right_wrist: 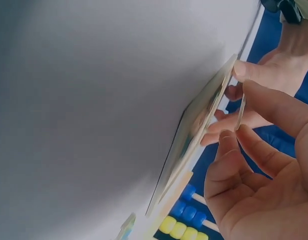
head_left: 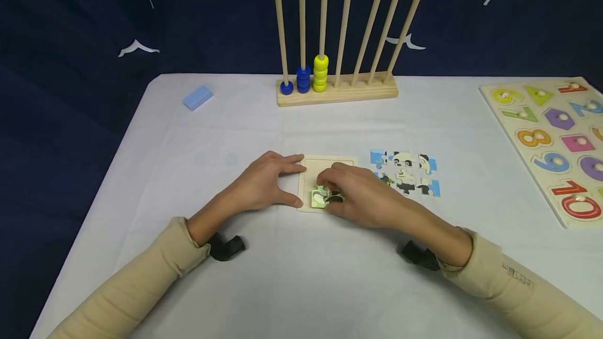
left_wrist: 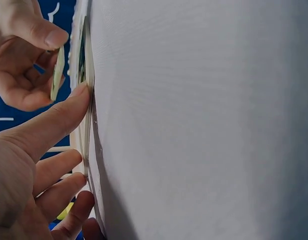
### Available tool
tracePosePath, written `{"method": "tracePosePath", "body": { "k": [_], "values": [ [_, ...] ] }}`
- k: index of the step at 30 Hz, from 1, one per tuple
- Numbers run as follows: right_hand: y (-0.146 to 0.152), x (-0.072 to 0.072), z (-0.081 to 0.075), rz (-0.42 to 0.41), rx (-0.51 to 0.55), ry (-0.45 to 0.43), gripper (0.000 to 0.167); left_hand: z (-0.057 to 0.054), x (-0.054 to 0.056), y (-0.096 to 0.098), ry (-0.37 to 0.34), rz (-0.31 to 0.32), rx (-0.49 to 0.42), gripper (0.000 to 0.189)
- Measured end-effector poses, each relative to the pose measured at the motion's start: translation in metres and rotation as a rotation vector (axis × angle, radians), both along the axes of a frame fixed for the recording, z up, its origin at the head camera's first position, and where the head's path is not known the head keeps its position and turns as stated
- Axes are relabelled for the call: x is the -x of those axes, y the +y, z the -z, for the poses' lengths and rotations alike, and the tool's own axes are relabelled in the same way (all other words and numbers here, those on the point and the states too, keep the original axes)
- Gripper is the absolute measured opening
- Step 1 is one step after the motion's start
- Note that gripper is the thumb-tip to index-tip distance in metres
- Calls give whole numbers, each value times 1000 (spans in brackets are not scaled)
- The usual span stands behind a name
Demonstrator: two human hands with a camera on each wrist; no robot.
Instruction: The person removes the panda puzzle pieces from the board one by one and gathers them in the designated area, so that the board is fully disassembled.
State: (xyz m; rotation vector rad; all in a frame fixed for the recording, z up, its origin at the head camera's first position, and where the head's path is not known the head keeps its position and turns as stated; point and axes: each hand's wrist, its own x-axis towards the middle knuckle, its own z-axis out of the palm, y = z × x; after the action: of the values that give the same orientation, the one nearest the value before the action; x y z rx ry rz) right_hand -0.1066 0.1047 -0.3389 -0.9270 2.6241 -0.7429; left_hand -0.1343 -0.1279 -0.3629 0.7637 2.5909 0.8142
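Note:
A shallow wooden puzzle tray (head_left: 330,158) lies flat on the white-covered table, part of it hidden under my right hand. Along its left edge, my left hand (head_left: 265,182) rests with thumb and fingers spread and straight, the fingertips touching the rim. Between thumb and fingertips, my right hand (head_left: 360,196) pinches a pale green puzzle piece (head_left: 319,198) over the lower part of the tray. Both wrist views show this puzzle piece (left_wrist: 57,75) edge-on, raised off the tray. Dark patches of a panda picture show beside it under the right fingers.
Several loose panda puzzle pieces (head_left: 403,159) lie right of the tray. Behind stands a wooden peg rack (head_left: 339,97) with blue and yellow beads. A blue block (head_left: 198,98) is at the back left, a number-and-shape board (head_left: 532,158) at the right edge.

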Motion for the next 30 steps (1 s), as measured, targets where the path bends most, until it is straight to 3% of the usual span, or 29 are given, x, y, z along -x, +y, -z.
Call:
{"method": "tracePosePath", "body": {
  "k": [13, 30],
  "values": [
    [42, -15, -4, 88, 16, 17, 39, 1, -2, 0, 16, -5, -7, 65],
    [83, -27, -4, 131, 61, 94, 42, -1, -2, 4, 19, 3, 0, 67]
  ]
}}
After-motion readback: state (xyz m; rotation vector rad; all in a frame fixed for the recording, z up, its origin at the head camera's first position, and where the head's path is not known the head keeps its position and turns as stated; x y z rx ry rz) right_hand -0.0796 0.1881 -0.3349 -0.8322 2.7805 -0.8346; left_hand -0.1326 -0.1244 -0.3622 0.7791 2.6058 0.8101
